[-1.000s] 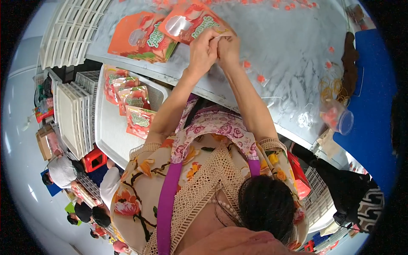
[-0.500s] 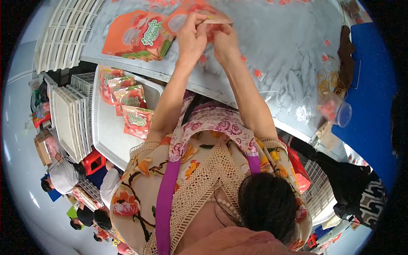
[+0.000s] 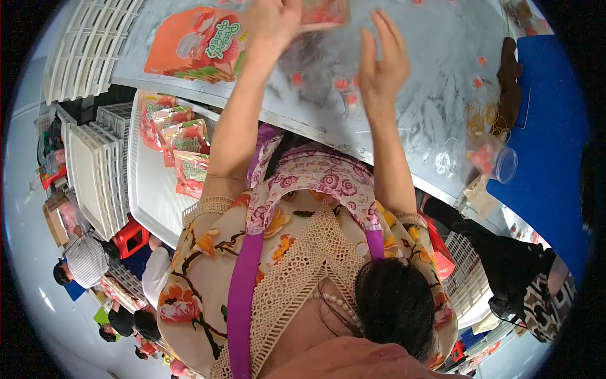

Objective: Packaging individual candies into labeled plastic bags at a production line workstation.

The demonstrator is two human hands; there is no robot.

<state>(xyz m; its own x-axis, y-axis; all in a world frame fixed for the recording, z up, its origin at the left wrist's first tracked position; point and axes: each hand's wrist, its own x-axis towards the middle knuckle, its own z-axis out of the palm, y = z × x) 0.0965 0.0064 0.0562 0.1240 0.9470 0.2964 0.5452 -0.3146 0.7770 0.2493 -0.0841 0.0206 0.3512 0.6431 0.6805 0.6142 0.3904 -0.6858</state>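
Around the table: trays, pouches and a cup

Stacked white trays stand beside a wide white tray carrying orange snack pouches; a clear plastic cup lies tipped near a blue board, and small red pieces dot the silvery table.

Left hand and its red pouch cut off at top edge; grip unclear, blurred.

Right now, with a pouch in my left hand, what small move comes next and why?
Probably set the pouch on the orange pouch stack beside it. The left hand grips it above the table, while the right hand is open and empty.
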